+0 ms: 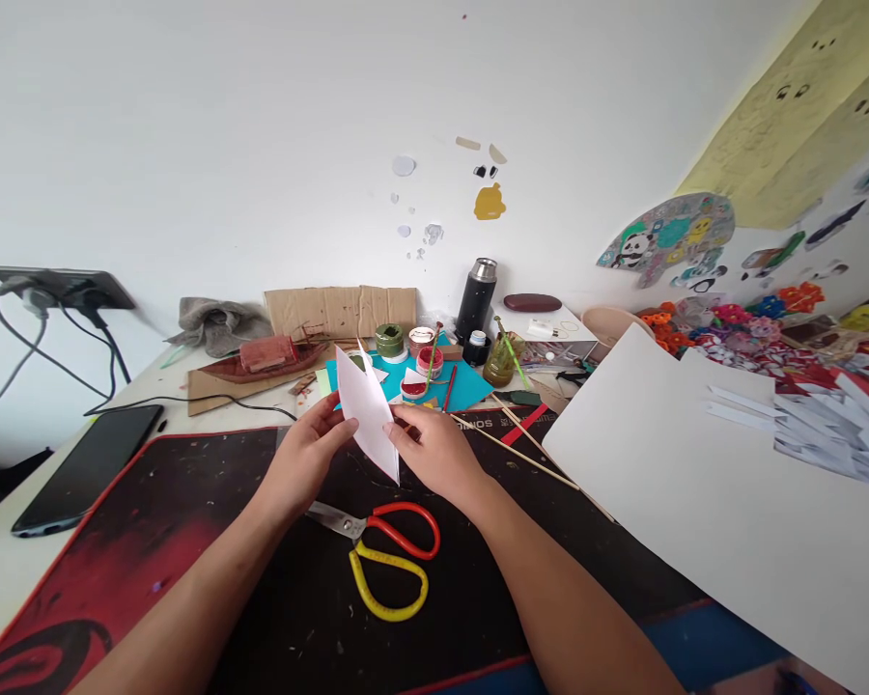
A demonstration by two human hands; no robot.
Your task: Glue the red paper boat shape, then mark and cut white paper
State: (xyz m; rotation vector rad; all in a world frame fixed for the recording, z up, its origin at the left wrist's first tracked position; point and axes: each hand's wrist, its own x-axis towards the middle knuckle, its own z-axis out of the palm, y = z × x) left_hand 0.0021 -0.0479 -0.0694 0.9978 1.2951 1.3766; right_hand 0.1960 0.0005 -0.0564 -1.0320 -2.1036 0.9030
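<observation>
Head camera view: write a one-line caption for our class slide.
Left hand and right hand hold folded white paper above a dark mat near scissors and paint jars.

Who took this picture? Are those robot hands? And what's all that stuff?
No robot here! One camera, worn on a person's head, looks forward and down, so you see nearly what that person sees. The bare left hand and right hand hold white paper between them. Nearer to you, scissors with one red and one yellow handle lie on a dark mat. On the left, a black smartphone lies on the table. Behind the paper stand small paint jars and a black vacuum flask.
</observation>
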